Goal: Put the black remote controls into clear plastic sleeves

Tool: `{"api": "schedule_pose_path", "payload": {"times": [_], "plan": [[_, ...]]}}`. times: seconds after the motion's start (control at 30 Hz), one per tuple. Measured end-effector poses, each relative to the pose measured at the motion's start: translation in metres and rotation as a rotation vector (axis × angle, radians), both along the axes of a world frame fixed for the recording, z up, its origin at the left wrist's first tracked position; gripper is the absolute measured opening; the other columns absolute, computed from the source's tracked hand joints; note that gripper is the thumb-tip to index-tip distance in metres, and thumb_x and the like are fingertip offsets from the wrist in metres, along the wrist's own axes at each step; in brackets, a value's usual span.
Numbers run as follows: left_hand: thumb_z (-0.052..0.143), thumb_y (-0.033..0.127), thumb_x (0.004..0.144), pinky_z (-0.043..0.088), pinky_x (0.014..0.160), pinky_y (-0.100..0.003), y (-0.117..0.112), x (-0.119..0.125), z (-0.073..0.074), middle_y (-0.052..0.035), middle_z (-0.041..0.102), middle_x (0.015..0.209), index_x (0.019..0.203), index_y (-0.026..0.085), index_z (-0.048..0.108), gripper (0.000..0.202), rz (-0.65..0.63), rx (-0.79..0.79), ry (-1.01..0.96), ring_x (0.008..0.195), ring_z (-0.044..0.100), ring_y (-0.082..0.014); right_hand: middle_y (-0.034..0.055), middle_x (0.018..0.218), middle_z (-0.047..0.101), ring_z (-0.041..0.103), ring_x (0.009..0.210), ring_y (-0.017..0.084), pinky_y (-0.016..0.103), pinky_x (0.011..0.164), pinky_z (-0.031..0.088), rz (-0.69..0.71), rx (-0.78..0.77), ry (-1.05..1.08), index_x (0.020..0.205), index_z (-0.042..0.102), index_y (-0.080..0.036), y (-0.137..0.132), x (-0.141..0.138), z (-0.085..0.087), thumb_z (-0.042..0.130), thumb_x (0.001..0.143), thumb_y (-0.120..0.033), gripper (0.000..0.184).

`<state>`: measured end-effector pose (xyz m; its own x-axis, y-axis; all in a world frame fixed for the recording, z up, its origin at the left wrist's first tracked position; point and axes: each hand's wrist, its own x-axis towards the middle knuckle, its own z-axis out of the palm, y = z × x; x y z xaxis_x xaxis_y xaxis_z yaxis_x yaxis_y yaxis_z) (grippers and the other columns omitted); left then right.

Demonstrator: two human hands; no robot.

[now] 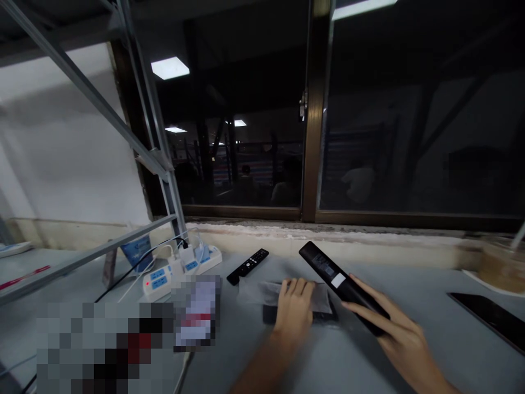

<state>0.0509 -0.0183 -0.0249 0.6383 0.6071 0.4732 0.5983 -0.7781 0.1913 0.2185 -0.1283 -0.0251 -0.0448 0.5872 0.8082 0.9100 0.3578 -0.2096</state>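
My right hand (pixel 404 334) grips a black remote control (pixel 334 276) whose back faces up, showing a white label and printed marks. Its far end points up and to the left. In front of me, my left hand (pixel 294 306) has its fingers bent down and close together on a translucent plastic sleeve (pixel 262 290). Under the sleeve and hand lies a dark flat object (pixel 269 314), mostly covered, so I cannot make out its kind. Another black remote control (pixel 248 266) rests buttons up on the table, behind and left of my left hand.
A white power strip (pixel 162 282) with plugs and cables stands at left, near a blue cup-like container (pixel 137 253) and metal frame (pixel 94 257). A dark phone-like slab (pixel 488 317) and a drink cup (pixel 502 265) are at right. Windows (pixel 233 137) rise behind the grey table (pixel 328 366).
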Motion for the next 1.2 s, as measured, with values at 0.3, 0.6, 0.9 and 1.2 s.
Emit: {"api": "schedule_pose_path", "payload": {"times": [0.3,0.6,0.9,1.2], "plan": [[0.045,0.021,0.084,0.035,0.087,-0.037,-0.001,-0.001,0.0,-0.0029,0.059,0.097,0.099,0.022,0.058,0.02,-0.006,-0.003,-0.03,0.09,0.051,-0.0191,-0.0038,0.133,0.048,0.052,0.114,0.017,0.028,0.088,0.049,0.016,0.017,-0.03,0.105,0.065,-0.036,0.001,0.001,0.0,0.036,0.077,-0.002,0.053],[0.046,0.012,0.083,0.036,0.083,-0.033,0.012,-0.006,0.001,-0.0011,0.059,0.094,0.087,0.02,0.057,0.014,0.06,0.083,-0.101,0.087,0.052,-0.0164,0.0024,0.107,0.066,0.062,0.096,0.019,0.027,0.082,0.052,-0.049,-0.008,0.399,0.099,0.067,-0.027,0.005,-0.005,0.003,0.051,0.079,-0.027,0.026],[0.05,0.008,0.079,0.034,0.085,-0.032,0.011,-0.012,0.004,0.0004,0.06,0.091,0.094,0.02,0.052,0.02,0.116,0.068,-0.069,0.088,0.054,-0.0163,-0.0005,0.064,0.063,0.056,0.045,0.013,0.021,0.034,0.038,-0.002,0.091,1.353,0.113,0.052,-0.021,0.009,-0.001,0.024,0.069,0.063,-0.044,0.057],[0.054,0.018,0.079,0.033,0.086,-0.036,-0.001,-0.011,0.007,-0.0026,0.059,0.099,0.108,0.021,0.051,0.03,0.092,0.072,-0.075,0.095,0.05,-0.0207,-0.0062,0.042,0.054,0.043,0.028,0.01,0.02,0.029,0.029,0.098,-0.021,1.525,0.09,0.053,-0.02,0.01,0.01,0.017,0.064,0.062,-0.039,0.036]]}}
